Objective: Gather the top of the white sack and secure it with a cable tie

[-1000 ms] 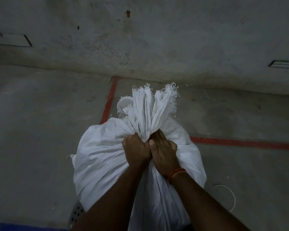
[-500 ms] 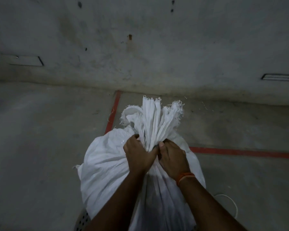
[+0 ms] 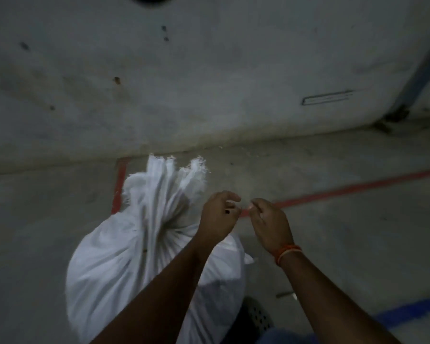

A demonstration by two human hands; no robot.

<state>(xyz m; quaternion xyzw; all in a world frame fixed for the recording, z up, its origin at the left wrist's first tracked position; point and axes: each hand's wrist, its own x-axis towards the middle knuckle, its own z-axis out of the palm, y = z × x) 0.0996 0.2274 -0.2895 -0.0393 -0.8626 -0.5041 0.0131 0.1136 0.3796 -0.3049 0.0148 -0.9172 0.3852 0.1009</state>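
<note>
The white woven sack (image 3: 124, 264) stands on the floor at lower centre. Its frayed top (image 3: 174, 175) is bunched into a neck that stays gathered with no hand on it. I cannot make out a cable tie around the neck. My left hand (image 3: 220, 216) hovers just right of the neck with its fingers curled. My right hand (image 3: 271, 219), with an orange band at the wrist, is beside it, and the fingertips of the two hands nearly meet. Motion blur hides whether a thin thing is pinched between them.
The sack stands near a grey wall (image 3: 209, 83) on a concrete floor with red lines (image 3: 345, 191) and a blue line (image 3: 412, 311). A dark perforated object (image 3: 257, 314) shows at the sack's lower right, and a small grey object (image 3: 286, 294) lies on the floor.
Both hands have let go of the sack's neck and moved off to its right. The view has swung right, so the sack now sits further left.
</note>
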